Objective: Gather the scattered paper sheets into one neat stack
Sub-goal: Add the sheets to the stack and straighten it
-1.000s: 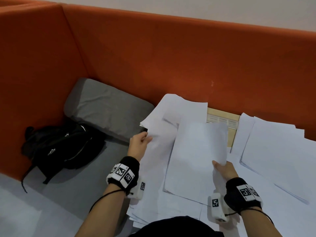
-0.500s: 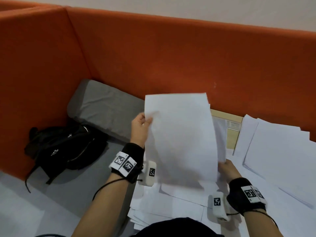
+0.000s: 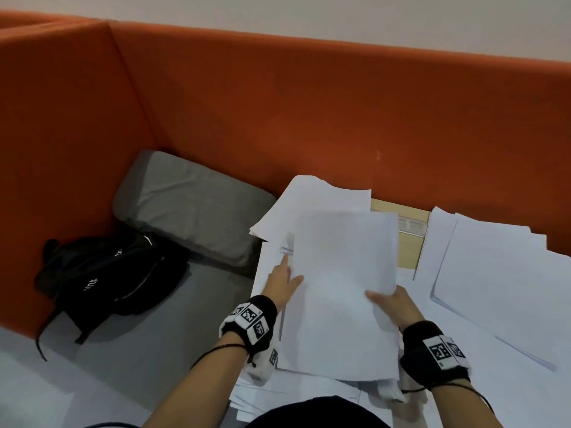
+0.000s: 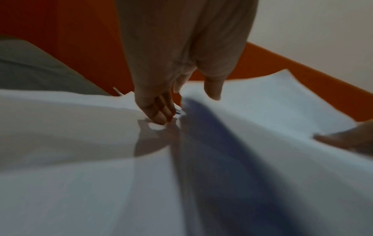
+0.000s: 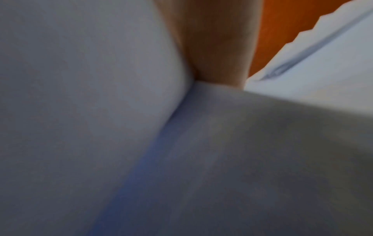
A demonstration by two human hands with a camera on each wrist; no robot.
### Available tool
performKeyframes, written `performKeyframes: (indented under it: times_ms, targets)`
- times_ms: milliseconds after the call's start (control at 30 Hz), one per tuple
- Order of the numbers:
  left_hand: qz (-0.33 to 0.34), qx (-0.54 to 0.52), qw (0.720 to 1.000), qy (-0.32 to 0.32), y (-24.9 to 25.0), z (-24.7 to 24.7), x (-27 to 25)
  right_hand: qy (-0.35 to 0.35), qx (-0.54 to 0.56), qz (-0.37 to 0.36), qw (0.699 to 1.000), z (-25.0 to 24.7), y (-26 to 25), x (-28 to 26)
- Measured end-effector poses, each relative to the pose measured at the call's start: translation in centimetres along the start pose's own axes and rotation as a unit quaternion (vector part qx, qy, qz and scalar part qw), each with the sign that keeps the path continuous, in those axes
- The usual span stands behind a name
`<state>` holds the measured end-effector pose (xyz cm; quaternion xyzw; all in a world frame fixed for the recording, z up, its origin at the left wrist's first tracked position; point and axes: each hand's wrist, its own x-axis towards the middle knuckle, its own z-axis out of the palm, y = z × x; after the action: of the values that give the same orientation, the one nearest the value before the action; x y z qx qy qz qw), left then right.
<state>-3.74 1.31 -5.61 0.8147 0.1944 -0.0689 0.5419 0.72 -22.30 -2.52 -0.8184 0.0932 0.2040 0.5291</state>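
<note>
From the head view, you are laying the top sheet (image 3: 343, 291) flat, long axis running away from you. Your right hand (image 3: 392, 307) is pinching its near right edge, thumb on top; your left hand (image 3: 282, 285) is resting straight-fingered at its left edge, on the pile (image 3: 312, 196) covering the table (image 3: 408, 245). Half a second ago that sheet was standing upright, pinched by your left hand.

From the left wrist, your fingers (image 4: 159, 111) are touching paper, gripping nothing.

The right wrist view is too blurred to show that grip.

- Paper sheets (image 3: 343, 291): thin, matt white paper, smooth, slightly curled at the edges.
- Booth wall (image 3: 309, 118) behind the sheets: orange woven cloth, matt.
- Cushion (image 3: 185, 205) left of the sheets: grey matt fabric.
- Backpack (image 3: 111, 273) beside the cushion: black cloth, faint sheen.
- Tabletop (image 3: 408, 248) under the sheets: pale wood, smooth.
</note>
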Motion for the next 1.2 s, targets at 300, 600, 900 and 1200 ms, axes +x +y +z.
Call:
performKeyframes:
  times_ms: [300, 600, 900, 1200]
  targets:
    - [-0.070, 0.032, 0.985, 0.155, -2.3, -3.8, 0.5, 0.169, 0.203, -0.156, 0.952, -3.8, -4.4, -1.1]
    - [-0.093, 0.114, 0.980, 0.131, -2.5, -3.0, 0.4, 0.133, 0.154, -0.119, 0.972, -2.2, -3.4, -0.9]
    - [-0.044, 0.078, 0.980, 0.179, -1.8, -2.8, 0.1, -0.010, -0.065, 0.044, 0.997, 0.3, 2.2, 0.6]
    - [-0.041, 0.059, 0.994, 0.078, -1.7, -4.1, -0.6, -0.023, -0.074, 0.055, 0.995, 0.0, 2.0, 0.3]
